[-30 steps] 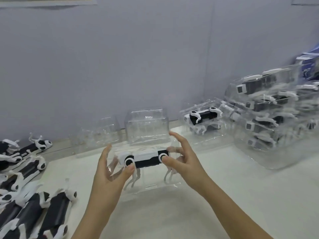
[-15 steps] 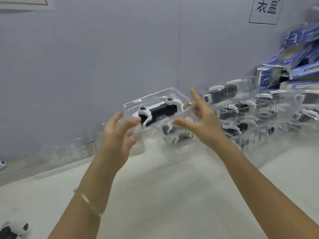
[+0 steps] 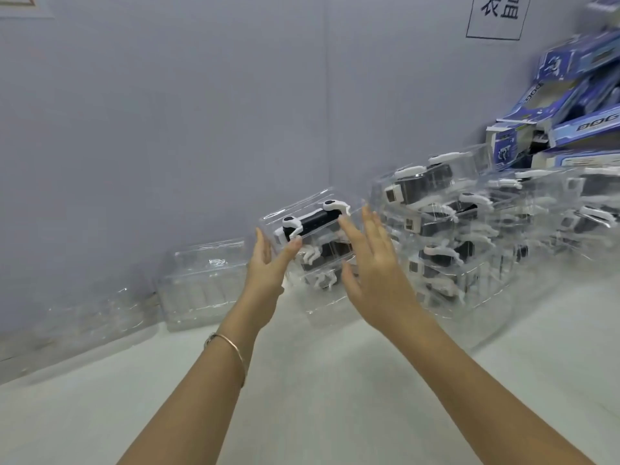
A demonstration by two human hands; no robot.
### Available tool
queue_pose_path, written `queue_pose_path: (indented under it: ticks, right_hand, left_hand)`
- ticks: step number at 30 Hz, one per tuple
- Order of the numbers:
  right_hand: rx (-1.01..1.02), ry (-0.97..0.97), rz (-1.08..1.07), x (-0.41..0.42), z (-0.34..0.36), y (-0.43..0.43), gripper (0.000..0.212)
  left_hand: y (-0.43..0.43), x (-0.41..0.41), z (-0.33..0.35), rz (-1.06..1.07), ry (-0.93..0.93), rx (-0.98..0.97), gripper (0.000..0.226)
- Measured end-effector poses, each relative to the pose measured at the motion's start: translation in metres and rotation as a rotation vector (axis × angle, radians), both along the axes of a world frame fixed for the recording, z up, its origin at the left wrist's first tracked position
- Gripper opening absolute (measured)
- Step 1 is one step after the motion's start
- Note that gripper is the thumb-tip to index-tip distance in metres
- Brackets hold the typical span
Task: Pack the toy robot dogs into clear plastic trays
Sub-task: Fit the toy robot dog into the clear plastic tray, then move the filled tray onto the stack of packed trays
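The pale table (image 3: 302, 391) lies nearest me, with both forearms stretched over it and a thin bracelet (image 3: 231, 347) on the left wrist. The left hand (image 3: 268, 266) pinches the left end of the tray (image 3: 302, 205), thumb on the near face and fingers behind the corner. The right hand (image 3: 372, 263) is spread flat with straight fingers. Its tips are at the tray's right end and it grips nothing. The tray, with a black-and-white dog (image 3: 315, 218) inside, sits tilted at centre, on or just above a lower tray (image 3: 330, 308) that also holds a dog.

I judge the tray light, thin and springy, likely to buckle if squeezed mid-wall, and slick as clear plastic tends to be. I would take it by the two short ends, near the rims, where the folds should stiffen it. The dog looks like hard plastic with thin white legs that could snag or snap, so I would carry by the shell and not press down on it.

I cannot tell whether the tray rests fully on the one below, or whether the right fingertips actually touch it. To the right, the stack (image 3: 476, 164) of filled trays is smeared by blur and I cannot count them. Empty trays (image 3: 204, 280) at the far left almost vanish against the wall. The blue boxes (image 3: 570, 105) and the sign (image 3: 496, 18) are cut off.
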State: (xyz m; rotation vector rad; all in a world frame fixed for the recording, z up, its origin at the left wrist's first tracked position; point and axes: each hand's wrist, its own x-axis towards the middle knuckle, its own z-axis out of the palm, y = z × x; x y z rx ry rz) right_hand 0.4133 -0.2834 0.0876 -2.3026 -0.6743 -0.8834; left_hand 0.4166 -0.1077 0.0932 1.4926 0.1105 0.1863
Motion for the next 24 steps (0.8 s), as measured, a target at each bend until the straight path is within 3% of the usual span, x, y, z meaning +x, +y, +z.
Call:
queue_pose_path:
  ticks: [4, 7, 11, 16, 21, 24]
  right_hand:
    - [0.283, 0.077, 0.047, -0.024, -0.038, -0.008, 0.063]
    - [0.605, -0.025, -0.163, -0.024, -0.049, -0.027, 0.058]
    - [0.85, -0.177, -0.518, -0.008, -0.045, -0.061, 0.06]
    - [0.818, 0.148, -0.408, 0.005, -0.055, -0.091, 0.067]
    - [0.704, 0.15, -0.407, 0.011, -0.056, -0.102, 0.059]
    - [0.667, 0.147, -0.416, 0.009, -0.058, -0.105, 0.061]
  left_hand:
    - [-0.014, 0.005, 0.005, -0.005, 0.08, -0.148, 0.083]
    - [-0.023, 0.014, 0.006, 0.03, 0.096, -0.139, 0.063]
    - [-0.042, 0.025, 0.013, 0.001, 0.099, -0.06, 0.065]
    - [-0.064, 0.044, 0.021, -0.008, 0.146, 0.002, 0.067]
    - [-0.077, 0.055, 0.025, 0.023, 0.202, 0.012, 0.077]
    - [-0.078, 0.053, 0.025, 0.144, 0.268, -0.025, 0.088]
